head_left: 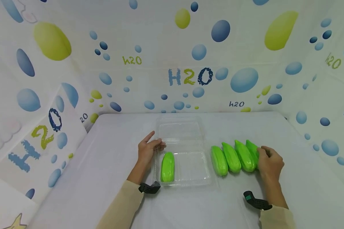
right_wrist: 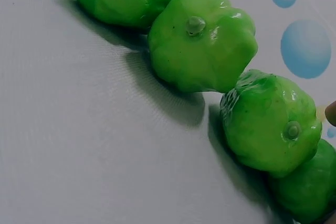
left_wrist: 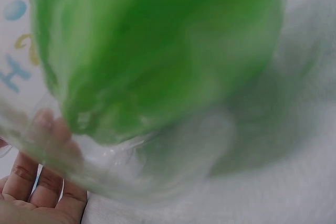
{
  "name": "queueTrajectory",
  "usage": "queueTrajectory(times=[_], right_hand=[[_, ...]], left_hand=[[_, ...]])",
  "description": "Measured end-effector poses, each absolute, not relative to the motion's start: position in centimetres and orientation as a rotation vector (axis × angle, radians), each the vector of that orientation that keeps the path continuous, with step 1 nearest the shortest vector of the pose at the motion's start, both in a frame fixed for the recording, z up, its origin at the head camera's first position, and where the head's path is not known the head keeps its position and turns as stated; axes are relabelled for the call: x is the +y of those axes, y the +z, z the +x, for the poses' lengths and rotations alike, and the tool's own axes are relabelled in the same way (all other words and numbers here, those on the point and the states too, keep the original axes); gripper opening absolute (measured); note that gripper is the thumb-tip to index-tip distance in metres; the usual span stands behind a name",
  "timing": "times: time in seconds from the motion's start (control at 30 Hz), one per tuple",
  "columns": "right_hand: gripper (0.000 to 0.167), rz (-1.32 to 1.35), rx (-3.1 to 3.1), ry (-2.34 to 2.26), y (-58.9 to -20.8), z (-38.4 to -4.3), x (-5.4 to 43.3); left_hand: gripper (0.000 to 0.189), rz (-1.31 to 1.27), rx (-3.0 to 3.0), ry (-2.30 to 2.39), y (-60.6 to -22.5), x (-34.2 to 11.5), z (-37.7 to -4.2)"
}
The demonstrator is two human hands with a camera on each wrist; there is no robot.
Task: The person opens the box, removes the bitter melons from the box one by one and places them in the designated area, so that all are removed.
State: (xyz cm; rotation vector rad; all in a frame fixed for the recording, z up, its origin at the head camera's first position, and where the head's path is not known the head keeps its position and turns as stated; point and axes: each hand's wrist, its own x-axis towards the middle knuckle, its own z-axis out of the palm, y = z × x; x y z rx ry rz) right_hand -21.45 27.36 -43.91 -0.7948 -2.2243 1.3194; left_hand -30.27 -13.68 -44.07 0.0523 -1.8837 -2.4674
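Note:
A clear plastic box lies with its lid folded back. One glossy, long green fruit lies upright along the left side of its base; the left wrist view shows this fruit close up through the plastic. My left hand holds the box's left edge near the hinge, index finger stretched away. To the right of the box, several similar green fruits lie side by side. My right hand grips the rightmost fruit; in the right wrist view, fingertips show beside it.
A white cloth covers the table. Behind and at both sides stands a white curtain printed with blue and green dots and H2O lettering. Each wrist wears a black strap.

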Motion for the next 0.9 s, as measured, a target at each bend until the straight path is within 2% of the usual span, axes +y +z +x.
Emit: queueTrajectory(times=[0.37, 0.9], right_hand=[[0.056, -0.675, -2.31, 1.279, -40.7, -22.0, 27.9], [0.049, -0.421, -2.311, 1.271, -38.4, -22.9, 26.1]], left_hand=[[0.065, 0.03, -1.89, -2.453, -44.0, -13.8, -30.3], [0.065, 0.032, -1.866, -2.473, -44.2, -13.7, -30.3]])
